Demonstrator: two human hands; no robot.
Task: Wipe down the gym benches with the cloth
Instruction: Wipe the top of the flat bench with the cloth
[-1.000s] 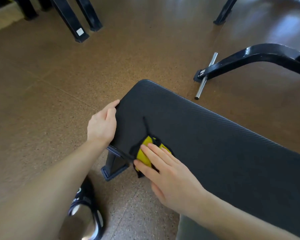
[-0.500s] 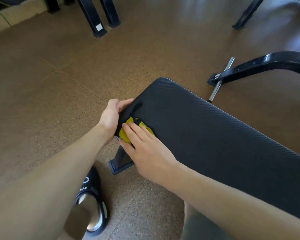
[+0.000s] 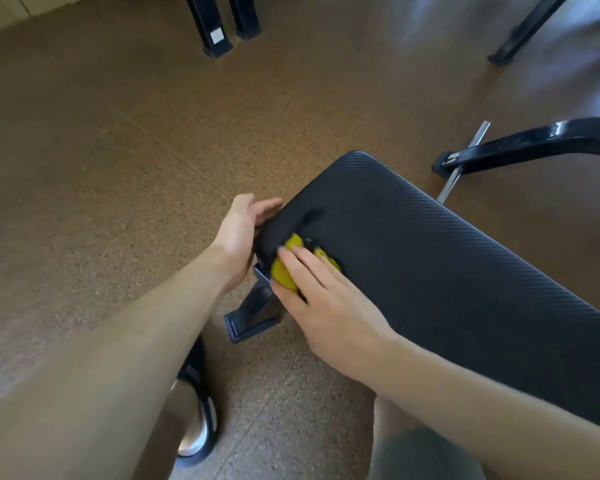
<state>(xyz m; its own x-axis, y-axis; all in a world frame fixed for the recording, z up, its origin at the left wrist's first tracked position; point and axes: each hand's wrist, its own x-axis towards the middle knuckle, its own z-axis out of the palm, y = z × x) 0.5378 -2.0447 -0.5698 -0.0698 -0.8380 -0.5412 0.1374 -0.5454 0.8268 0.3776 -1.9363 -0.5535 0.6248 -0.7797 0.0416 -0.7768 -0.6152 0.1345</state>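
A yellow cloth [image 3: 284, 274] is being pressed by the straight-fingered right hand [image 3: 329, 299] onto the near-left corner of a black gym bench [image 3: 447, 271] — its end is being braced by the left hand [image 3: 243, 230], fingers relaxed, nothing grasped.

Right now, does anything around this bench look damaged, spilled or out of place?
One thing: a loose metal bar lies on the floor beyond the bench pad, under a black frame leg, a possible trip hazard. The pad shows no tears or spills. The right hand presses the yellow cloth near its end.
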